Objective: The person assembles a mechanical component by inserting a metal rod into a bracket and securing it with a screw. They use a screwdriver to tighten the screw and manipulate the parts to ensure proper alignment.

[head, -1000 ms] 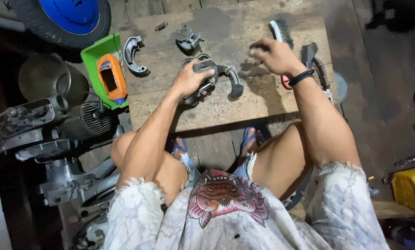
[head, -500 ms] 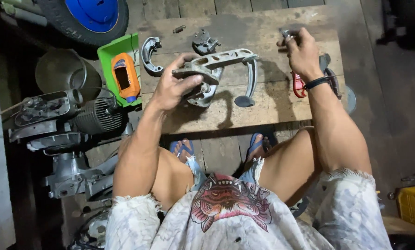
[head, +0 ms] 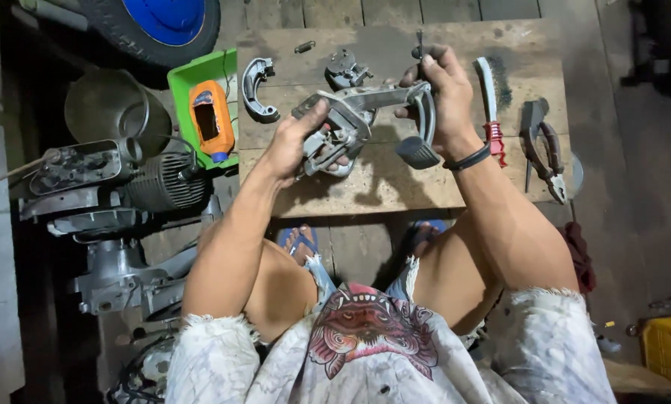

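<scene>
Grey metal pedal assembly (head: 365, 120) is lifted clear above the wooden board (head: 365, 187), left hand (head: 294, 142) clenching its bracket, right hand (head: 440, 93) gripping the lever; curved brake shoe (head: 257, 90) lies untouched far left

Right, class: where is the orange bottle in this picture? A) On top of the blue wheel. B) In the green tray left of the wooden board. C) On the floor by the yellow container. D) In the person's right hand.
B: the orange bottle lies inside the green tray, beside the wooden board.
</scene>
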